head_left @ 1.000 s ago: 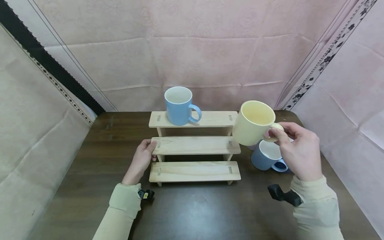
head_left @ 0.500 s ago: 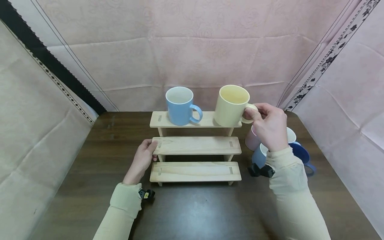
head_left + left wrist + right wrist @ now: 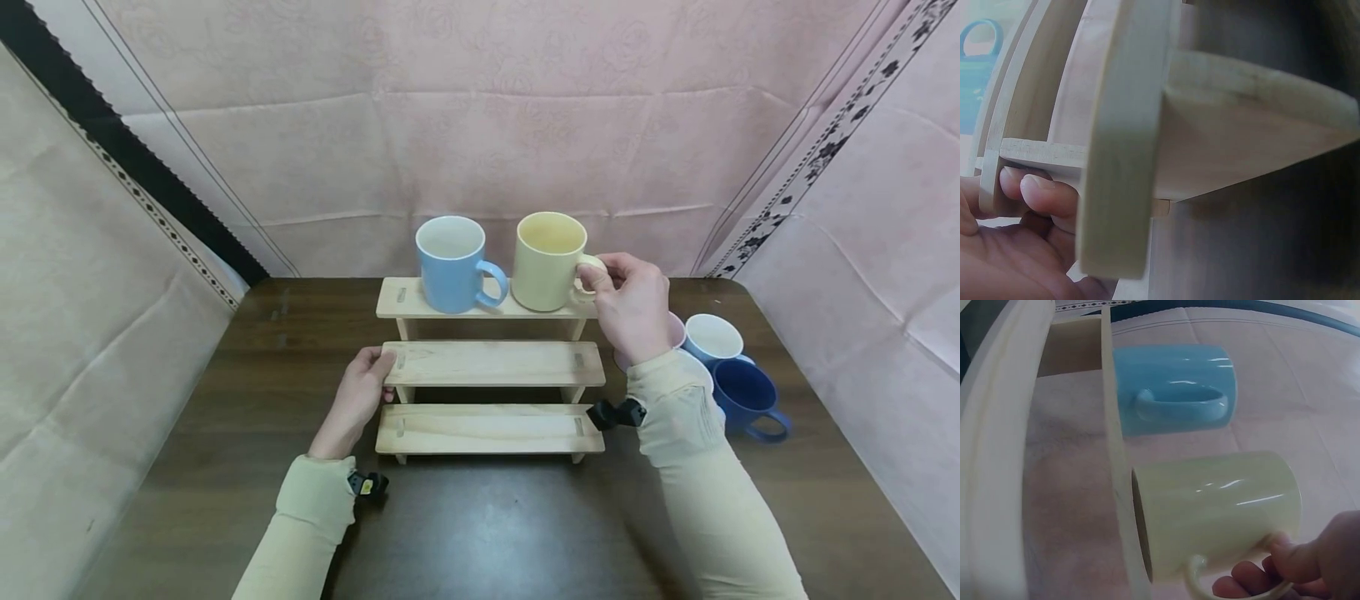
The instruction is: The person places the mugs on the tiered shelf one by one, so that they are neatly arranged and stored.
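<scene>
A three-step wooden rack (image 3: 495,364) stands on the dark table. My left hand (image 3: 354,396) grips the left end of its middle board; in the left wrist view, curled fingers (image 3: 1047,195) reach beneath the board. My right hand (image 3: 636,304) pinches the handle of a pale yellow mug (image 3: 542,271), which is upright over the right part of the top board. In the right wrist view the mug's base (image 3: 1141,525) is close to the board, with a dark underside showing. Left of it, a light blue mug (image 3: 450,271) sits on the top board, its handle toward the yellow mug.
Right of the rack several mugs are grouped on the table (image 3: 480,533): a dark blue mug (image 3: 742,392), a light blue mug with a white inside (image 3: 712,337) and a pinkish mug (image 3: 677,329). My right sleeve partly hides this group. Pale patterned cloth (image 3: 480,150) hangs behind.
My right hand has carried the yellow mug left from above the mug group to the top board, beside the light blue mug. My left hand has kept its hold on the rack.
</scene>
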Tool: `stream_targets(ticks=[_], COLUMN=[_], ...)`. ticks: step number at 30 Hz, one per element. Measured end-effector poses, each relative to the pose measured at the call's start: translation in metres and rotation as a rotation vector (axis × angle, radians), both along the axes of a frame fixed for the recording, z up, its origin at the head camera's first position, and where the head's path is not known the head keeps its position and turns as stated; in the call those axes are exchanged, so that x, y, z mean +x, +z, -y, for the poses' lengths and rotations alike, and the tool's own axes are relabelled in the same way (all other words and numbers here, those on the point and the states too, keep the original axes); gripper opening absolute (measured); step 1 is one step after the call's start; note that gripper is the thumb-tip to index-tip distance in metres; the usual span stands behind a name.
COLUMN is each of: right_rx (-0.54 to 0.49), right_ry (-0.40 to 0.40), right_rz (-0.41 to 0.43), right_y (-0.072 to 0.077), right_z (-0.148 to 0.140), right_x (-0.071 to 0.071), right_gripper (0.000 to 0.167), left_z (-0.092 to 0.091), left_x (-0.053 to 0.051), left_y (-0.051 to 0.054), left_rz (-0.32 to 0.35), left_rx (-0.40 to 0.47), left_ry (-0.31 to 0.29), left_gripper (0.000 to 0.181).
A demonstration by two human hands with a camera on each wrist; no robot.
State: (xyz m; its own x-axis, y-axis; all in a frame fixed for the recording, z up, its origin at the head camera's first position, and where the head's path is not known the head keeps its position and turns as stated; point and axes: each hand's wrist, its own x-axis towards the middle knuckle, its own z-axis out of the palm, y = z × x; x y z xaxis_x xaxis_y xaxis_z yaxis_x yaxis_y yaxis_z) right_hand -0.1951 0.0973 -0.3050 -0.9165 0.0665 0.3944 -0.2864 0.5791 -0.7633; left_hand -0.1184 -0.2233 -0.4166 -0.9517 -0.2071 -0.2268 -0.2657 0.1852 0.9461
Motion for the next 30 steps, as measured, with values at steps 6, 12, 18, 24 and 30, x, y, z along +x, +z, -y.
stream_targets(ticks=[6,12,18,24,30], right_rx=[-0.015,0.004,-0.01,0.005,0.046], right_ry=[0.013,0.032,0.061,0.088,0.081], right_rz=[-0.003,0.006,0.013,0.041,0.034], right_y=[-0.002,-0.003,-0.005,-0.009,-0.007], right_z=[0.005,0.005,0.003,-0.001,-0.02], right_x=[0.0,0.001,0.001,0.002,0.018], right_gripper=[0.025,0.026,0.028,0.03,0.036], left_z=[-0.001,-0.001,0.0,0.001,0.0], left_x=[0.0,0.0,-0.001,-0.001,0.0], left_y=[0.001,0.0,0.001,0.0,-0.001], left_rz=[-0.01,-0.008,-0.009,-0.009,-0.011], left_rx=[-0.005,-0.008,-0.006,-0.006,-0.012], left_ry=[0.001,-0.001,-0.001,0.002,-0.004], left_gripper=[0.039,0.04,0.041,0.041,0.041])
